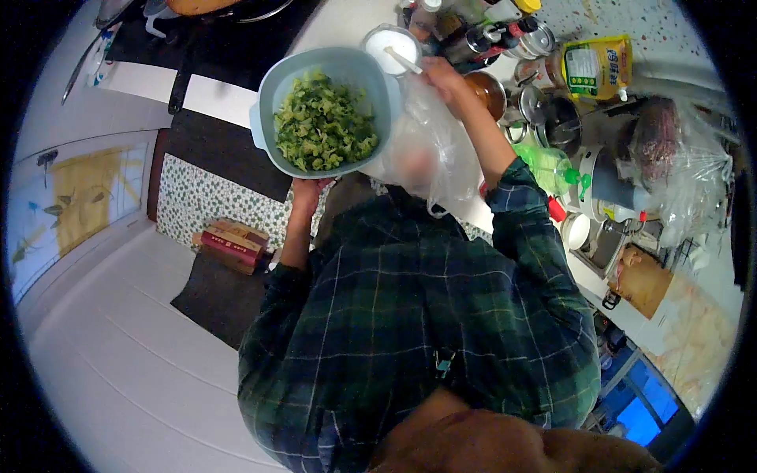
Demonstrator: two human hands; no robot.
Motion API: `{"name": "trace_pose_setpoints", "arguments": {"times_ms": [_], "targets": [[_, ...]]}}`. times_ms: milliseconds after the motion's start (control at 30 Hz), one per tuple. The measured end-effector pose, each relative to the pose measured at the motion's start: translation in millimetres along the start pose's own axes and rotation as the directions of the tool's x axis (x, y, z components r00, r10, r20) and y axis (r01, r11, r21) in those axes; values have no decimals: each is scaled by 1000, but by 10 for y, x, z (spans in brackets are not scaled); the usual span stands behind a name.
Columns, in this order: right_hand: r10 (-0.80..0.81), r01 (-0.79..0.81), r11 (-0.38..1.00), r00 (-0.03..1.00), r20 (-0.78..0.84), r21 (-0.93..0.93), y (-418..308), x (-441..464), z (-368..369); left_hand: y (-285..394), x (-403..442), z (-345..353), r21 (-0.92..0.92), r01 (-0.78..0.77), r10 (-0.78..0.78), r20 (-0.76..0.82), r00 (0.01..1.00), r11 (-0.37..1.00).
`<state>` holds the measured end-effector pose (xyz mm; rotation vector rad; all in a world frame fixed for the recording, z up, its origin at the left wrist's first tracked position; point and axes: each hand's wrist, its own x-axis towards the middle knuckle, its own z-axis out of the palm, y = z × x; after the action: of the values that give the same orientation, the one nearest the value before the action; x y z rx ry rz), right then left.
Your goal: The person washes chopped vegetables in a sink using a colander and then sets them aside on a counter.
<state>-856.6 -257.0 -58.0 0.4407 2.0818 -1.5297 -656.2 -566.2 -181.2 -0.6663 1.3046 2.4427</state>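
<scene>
A pale blue basin [263, 106] full of chopped broccoli [323, 126] is tilted towards me over the counter's front edge. My left hand [310, 189] grips its near rim from below, with the fingers partly hidden under it. Beyond the basin's right side stands a round white container [368, 46] of white granular powder [386, 41]. My right hand [444, 79] is closed on the handle of a white spoon [405, 61], whose other end reaches into that powder. A clear plastic bag [441, 150] with something pinkish inside lies beneath my right forearm.
A black stove [229, 55] with a pan [201, 6] is at the back left, its handle [181, 83] jutting forward. Sauce bottles [473, 43], a yellow pouch [597, 69], a green-tinted bottle [548, 167] and bowls crowd the right. Boxes [234, 243] lie at lower left.
</scene>
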Motion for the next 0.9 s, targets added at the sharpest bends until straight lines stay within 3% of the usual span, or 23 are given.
{"name": "trace_pose_setpoints", "arguments": {"times_ms": [133,167,200,267,300,333,400,467,500,533,600,633,667,700,767,800,833,867,900], "targets": [[108,-114,983,993,46,145,-69,541,52,111,-52,96,46,11,-10,-24,1000,999],[175,-204,938,976,127,281,-153,584,71,97,8,46,69,113,-106,-92,990,991],[227,-298,866,950,215,401,-222,617,105,28,47,-22,67,106,-100,-95,991,992],[180,-261,855,960,215,448,-144,868,182,14,40,-20,401,-141,115,89,989,905],[219,-297,744,955,201,599,-92,1030,247,43,-21,75,-35,69,-71,-69,995,997],[259,-310,610,948,186,729,-37,1176,264,56,-5,58,-30,71,-73,-70,995,997],[211,-310,589,951,227,746,99,1374,245,36,-2,32,142,64,-56,-59,997,988],[207,-336,480,941,267,810,116,1675,219,28,13,47,129,69,-58,-85,995,989],[130,-188,429,981,146,883,23,1741,291,86,22,57,105,100,-94,-67,993,989],[135,-185,421,981,140,888,-25,1746,346,77,17,40,87,124,-119,-57,991,988],[70,96,579,984,-167,809,-275,1428,425,58,7,2,53,172,-171,-37,985,984],[78,99,568,982,-173,817,-311,1161,423,-6,36,-75,205,85,-81,-31,996,975],[23,143,657,978,-210,740,-366,894,421,60,34,33,337,-12,17,-14,1000,941],[-18,201,717,963,-270,667,-302,628,374,174,-8,78,-64,175,-180,-93,979,983],[-120,268,693,958,-260,669,-164,277,289,307,-92,133,19,139,-138,-26,990,990],[-81,256,716,954,-287,649,70,-152,110,288,-51,163,95,109,-116,68,991,989],[-53,234,735,956,-290,636,287,-549,-2,236,9,82,4,211,-211,13,977,978],[-32,233,726,952,-306,648,433,-704,-18,235,-33,21,0,210,-210,14,978,978],[38,254,699,920,-389,669,746,-980,-107,217,-17,11,146,133,-147,91,985,980]]}}
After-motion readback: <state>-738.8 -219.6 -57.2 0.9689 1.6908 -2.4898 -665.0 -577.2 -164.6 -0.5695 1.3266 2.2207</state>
